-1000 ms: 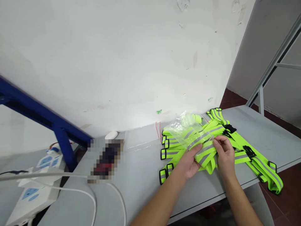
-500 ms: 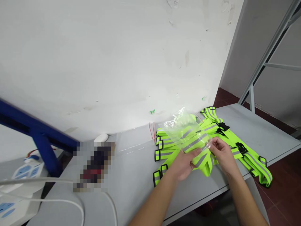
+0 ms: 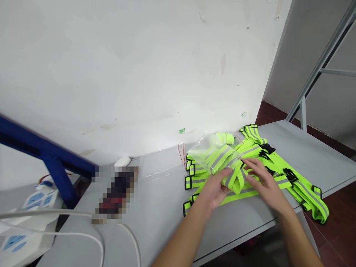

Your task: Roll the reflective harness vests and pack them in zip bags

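Note:
A folded neon-green reflective strap bundle sits half inside a clear plastic bag on the grey table. My left hand is closed on the bag's near edge and the bundle. My right hand has its fingers stretched out, pressing on the bundle from the right. More green straps with grey stripes and black buckles lie in a pile under and to the right of both hands.
A white wall rises right behind the table. A blurred dark object and a white mouse lie to the left. White cables and power strips are at the far left, beside a blue frame. A grey shelf frame stands at the right.
The bag was lifted and tilted up; now it lies lower over the bundle. My right hand went from pinching the bag's edge to fingers laid flat on the bundle.

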`<action>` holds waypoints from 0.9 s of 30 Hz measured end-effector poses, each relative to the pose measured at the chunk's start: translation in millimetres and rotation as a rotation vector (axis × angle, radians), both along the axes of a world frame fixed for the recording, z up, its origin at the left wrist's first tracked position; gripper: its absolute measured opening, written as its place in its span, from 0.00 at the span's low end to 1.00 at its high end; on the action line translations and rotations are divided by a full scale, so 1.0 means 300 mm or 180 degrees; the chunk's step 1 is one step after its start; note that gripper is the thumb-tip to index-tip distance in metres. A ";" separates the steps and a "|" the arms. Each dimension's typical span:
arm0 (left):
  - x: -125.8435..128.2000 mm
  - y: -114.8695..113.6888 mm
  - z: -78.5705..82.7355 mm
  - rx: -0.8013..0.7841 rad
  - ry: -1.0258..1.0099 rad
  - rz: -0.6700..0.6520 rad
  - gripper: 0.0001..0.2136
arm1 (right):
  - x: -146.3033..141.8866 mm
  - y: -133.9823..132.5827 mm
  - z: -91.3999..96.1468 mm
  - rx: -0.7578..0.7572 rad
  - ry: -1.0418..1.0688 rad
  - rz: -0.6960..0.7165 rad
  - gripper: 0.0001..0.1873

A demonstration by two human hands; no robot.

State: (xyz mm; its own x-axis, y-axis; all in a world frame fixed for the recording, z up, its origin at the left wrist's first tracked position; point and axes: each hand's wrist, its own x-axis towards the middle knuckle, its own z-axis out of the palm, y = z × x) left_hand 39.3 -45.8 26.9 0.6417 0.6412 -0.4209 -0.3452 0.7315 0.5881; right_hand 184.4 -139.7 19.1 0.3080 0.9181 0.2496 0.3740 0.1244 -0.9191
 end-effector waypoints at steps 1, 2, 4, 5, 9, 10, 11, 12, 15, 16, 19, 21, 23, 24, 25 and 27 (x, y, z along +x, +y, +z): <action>-0.005 0.006 0.005 0.0016 -0.0010 0.0005 0.15 | 0.007 -0.010 0.001 -0.0114 -0.0150 0.0206 0.28; -0.011 0.010 0.010 0.0044 -0.0028 -0.0013 0.15 | 0.011 -0.015 -0.002 -0.0162 -0.0225 0.0293 0.32; -0.020 0.010 0.017 0.0095 -0.0069 -0.0103 0.16 | 0.011 -0.010 -0.023 -0.0029 -0.0193 0.0231 0.34; -0.024 0.008 0.020 0.0122 -0.0083 -0.0142 0.17 | 0.008 -0.002 -0.037 0.0117 -0.0131 0.0141 0.32; -0.023 -0.016 0.021 0.0289 -0.0169 -0.0386 0.19 | -0.028 0.039 -0.077 0.0669 -0.0095 -0.0475 0.18; -0.019 -0.025 0.021 0.0326 -0.0206 -0.0461 0.20 | -0.042 0.046 -0.077 0.0743 -0.0189 -0.0709 0.14; -0.014 -0.034 0.021 0.0347 -0.0243 -0.0526 0.20 | -0.058 0.051 -0.073 0.0795 -0.0319 -0.0956 0.12; -0.009 -0.042 0.021 0.0344 -0.0263 -0.0572 0.20 | -0.073 0.054 -0.067 0.0830 -0.0475 -0.1197 0.11; 0.003 -0.058 0.020 0.0280 -0.0251 -0.0608 0.20 | -0.109 0.054 -0.041 0.0818 -0.0958 -0.1692 0.11; 0.004 -0.058 0.017 0.0268 -0.0235 -0.0608 0.20 | -0.111 0.052 -0.034 0.0745 -0.1062 -0.1661 0.13; 0.001 -0.045 0.004 0.0289 -0.0270 -0.0569 0.18 | -0.081 0.035 -0.021 0.0277 -0.0994 -0.0788 0.23; -0.004 -0.035 -0.005 0.0318 -0.0308 -0.0603 0.16 | -0.040 0.020 -0.020 -0.0016 -0.0768 -0.0034 0.28; -0.006 -0.033 -0.012 0.0280 -0.0364 -0.0721 0.15 | -0.003 0.011 -0.026 -0.0113 -0.0545 0.0280 0.30; -0.005 -0.036 -0.014 0.0217 -0.0412 -0.0802 0.15 | 0.009 0.011 -0.032 -0.0087 -0.0473 0.0194 0.29; -0.002 -0.042 -0.017 0.0137 -0.0472 -0.0883 0.14 | 0.013 0.014 -0.038 -0.0033 -0.0446 -0.0050 0.26; 0.009 -0.064 -0.023 0.0028 -0.0548 -0.1006 0.13 | 0.002 0.029 -0.050 0.0100 -0.0592 -0.0788 0.16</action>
State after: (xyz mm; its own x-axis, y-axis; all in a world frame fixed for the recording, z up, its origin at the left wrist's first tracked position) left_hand 42.0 -65.1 19.9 0.8698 0.4029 -0.2848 -0.1973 0.8130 0.5478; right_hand 185.0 -131.1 4.0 0.4676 0.8118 0.3497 0.5578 0.0358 -0.8292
